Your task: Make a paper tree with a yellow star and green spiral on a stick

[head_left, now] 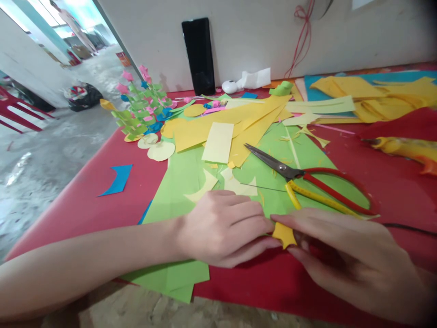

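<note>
A small yellow paper star (284, 234) is held low over the front of the table between my two hands. My left hand (228, 225) has its fingers closed at the star's left edge. The thumb and fingers of my right hand (348, 255) pinch the star from the right. Just beyond my hands lie scissors (282, 168) with red handles, blades pointing to the far left. Against their handle rests a long yellow piece (321, 199) whose kind I cannot make out. Under the scissors are green paper sheets (177, 196) with pale yellow offcuts (239, 182).
Folded paper stars on stalks (143, 105) stand at the back left of the red table (112, 214). A phone (200, 57) leans on the wall. Yellow sheets (201, 130) cover the middle. A yellow glue gun (406, 148) lies right, a blue scrap (119, 180) left.
</note>
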Available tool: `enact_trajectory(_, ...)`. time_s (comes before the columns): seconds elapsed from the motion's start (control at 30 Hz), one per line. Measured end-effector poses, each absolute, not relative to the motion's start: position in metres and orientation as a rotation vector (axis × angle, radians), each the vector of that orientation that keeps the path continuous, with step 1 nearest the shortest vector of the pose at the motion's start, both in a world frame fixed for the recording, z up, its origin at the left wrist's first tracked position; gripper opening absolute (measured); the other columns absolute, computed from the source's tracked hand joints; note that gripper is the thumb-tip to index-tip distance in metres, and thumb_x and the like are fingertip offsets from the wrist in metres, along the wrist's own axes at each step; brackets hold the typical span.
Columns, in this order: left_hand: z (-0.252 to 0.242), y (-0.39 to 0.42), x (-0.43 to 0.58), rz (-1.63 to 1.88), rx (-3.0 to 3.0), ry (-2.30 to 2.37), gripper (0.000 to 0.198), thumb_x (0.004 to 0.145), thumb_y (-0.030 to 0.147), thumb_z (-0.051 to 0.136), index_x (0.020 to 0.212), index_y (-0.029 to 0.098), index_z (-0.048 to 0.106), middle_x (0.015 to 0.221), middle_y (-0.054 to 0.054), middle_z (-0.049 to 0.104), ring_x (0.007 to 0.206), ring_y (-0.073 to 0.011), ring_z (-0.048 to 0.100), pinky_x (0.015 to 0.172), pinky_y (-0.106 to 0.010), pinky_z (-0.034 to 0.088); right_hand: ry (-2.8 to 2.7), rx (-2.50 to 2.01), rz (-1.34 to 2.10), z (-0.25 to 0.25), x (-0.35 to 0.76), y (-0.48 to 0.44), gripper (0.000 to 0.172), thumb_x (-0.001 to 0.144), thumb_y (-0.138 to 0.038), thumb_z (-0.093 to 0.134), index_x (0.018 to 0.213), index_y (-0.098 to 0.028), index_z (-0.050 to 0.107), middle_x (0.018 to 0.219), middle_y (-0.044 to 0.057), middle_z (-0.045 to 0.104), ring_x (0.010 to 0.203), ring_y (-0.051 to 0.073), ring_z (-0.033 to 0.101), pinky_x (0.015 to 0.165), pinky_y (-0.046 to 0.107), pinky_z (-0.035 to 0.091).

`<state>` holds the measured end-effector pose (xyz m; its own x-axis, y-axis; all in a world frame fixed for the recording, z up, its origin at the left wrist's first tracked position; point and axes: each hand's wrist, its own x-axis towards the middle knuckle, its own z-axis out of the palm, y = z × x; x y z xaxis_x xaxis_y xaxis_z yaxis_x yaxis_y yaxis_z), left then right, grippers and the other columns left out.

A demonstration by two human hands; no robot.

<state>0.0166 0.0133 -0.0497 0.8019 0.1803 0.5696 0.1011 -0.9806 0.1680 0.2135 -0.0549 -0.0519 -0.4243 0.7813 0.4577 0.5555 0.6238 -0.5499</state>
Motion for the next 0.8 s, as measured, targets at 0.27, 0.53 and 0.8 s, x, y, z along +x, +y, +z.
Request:
enact_trajectory(0.27, -0.048, 0.013, 0.018, 0.869, 2.860, 0.264, 0.022, 0.086, 0.022, 0.049, 0.074, 0.009, 0.062, 0.057, -0.004, 0.060, 0.049, -0.0134, 0.048, 0.042, -0.027, 0.036, -2.200, -1.057, 0.218, -0.053, 0.214, -0.055, 0.022, 0.089, -0.018, 0.043, 0.098, -0.010, 0.062, 0.084, 0.003, 0.070, 0.078, 0.003, 0.063, 0.078, 0.003, 0.044)
enact_trajectory(0.53, -0.050, 0.011, 0.018, 0.897, 2.906, 0.337, 0.027, 0.089, 0.024, 0.044, 0.072, 0.011, 0.060, 0.056, -0.002, 0.059, 0.048, -0.0115, 0.048, 0.040, -0.024, 0.036, -2.210, -1.082, 0.173, -0.060, 0.216, -0.059, 0.023, 0.090, -0.018, 0.043, 0.103, -0.010, 0.059, 0.092, 0.005, 0.069, 0.089, 0.005, 0.061, 0.088, 0.005, 0.040)
enact_trajectory(0.8, -0.048, 0.011, 0.018, 0.810, 3.013, 0.382, 0.031, 0.091, 0.027, 0.038, 0.073, 0.015, 0.060, 0.054, 0.000, 0.054, 0.047, -0.0123, 0.044, 0.040, -0.026, 0.032, -2.181, -1.065, 0.249, -0.056, 0.214, -0.056, 0.022, 0.089, -0.015, 0.043, 0.101, -0.008, 0.059, 0.091, 0.006, 0.069, 0.088, 0.004, 0.060, 0.087, 0.004, 0.039)
